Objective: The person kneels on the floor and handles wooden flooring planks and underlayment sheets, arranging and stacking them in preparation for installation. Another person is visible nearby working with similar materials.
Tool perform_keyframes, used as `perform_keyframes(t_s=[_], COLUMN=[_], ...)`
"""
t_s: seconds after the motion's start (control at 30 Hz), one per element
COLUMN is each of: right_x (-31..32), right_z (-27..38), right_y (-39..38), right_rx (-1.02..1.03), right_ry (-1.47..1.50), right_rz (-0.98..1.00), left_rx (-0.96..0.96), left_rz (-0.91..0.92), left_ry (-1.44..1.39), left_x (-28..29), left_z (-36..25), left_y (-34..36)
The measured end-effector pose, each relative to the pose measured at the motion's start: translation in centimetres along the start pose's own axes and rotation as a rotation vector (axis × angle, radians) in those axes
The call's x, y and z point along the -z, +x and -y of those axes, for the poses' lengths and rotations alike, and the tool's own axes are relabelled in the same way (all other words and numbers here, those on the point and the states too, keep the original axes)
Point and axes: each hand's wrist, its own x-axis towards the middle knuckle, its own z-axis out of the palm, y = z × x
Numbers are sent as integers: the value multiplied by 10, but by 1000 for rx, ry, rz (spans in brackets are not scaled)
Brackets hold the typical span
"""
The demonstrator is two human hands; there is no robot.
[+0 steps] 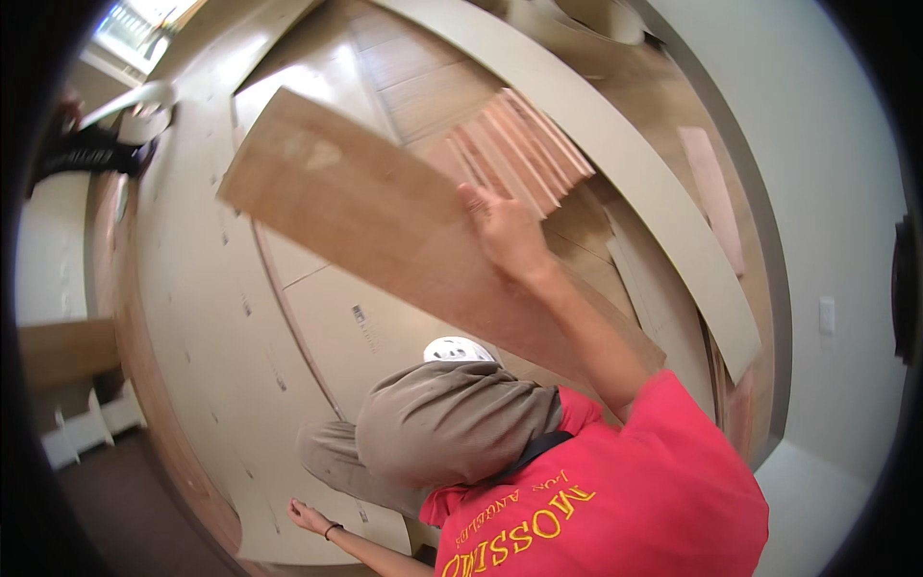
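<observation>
My right hand (pixel 511 231) grips a long, wide brown wooden plank (pixel 370 207) by its right edge, with the thumb on top. The plank is raised and slants across the view from upper left to lower right. Its lower end passes behind my right forearm. Just beyond that hand, a stack of reddish wooden planks (pixel 510 154) lies fanned on the floor. Down at the lower left, my left hand (pixel 308 517) is beside my bent leg, away from the plank. Its fingers are curled in, and nothing shows in them. A dark band circles that wrist.
Tan protective sheets (pixel 202 317) cover much of the floor; a long strip (pixel 615 125) curves toward the right wall. A loose plank (pixel 711 192) lies near that wall. At the upper left, another person's dark-clothed part (pixel 91 154) shows beside a pale curled roll (pixel 146 111).
</observation>
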Motion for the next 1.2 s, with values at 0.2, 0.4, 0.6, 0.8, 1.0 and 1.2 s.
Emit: perform_keyframes(t_s=[0.2,0.4,0.6,0.8,1.0,1.2], right_x=[35,70,108,121,119,107], right_z=[-75,-209,-282,-329,-347,-337], right_y=[-70,-176,-257,-294,-291,-256], right_rx=[-196,-413,-686,-895,-952,-1008], right_ry=[-100,-185,-182,-224,-256,-188], right_rz=[22,-103,-127,-112,-120,-82], left_rx=[-108,-385,-562,-626,-630,-623], left_rz=[282,716,989,1046,1139,1107], left_ry=[2,143,209,185,191,179], left_x=[-86,-213,-299,-339,-352,-338], left_z=[-136,-269,-336,-379,-377,-375], left_y=[16,8,-21,-30,-42,-39])
